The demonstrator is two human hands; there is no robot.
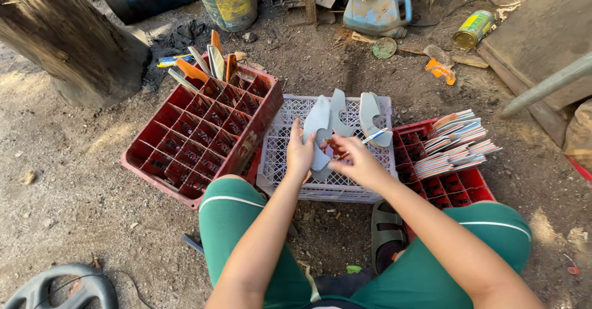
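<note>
- Currently, a grey curved blade (319, 138) is gripped by the left hand (300, 154) above the white lattice crate (280, 146).
- A thin blue-and-white tool (374, 136), pinched in the right hand (357, 164), is held just beside that blade.
- Marking or trimming seems to be in hand; a steady blade is called for next.

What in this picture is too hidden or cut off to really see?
- Head view: the lower part of the grey curved piece is covered by the left hand.
- What the right hand pinches is too small to tell; its fingers hide it.
- The dark round object at bottom left is cut by the frame edge.
- The right red crate is partly hidden under the stacked flat pieces and the knee.
</note>
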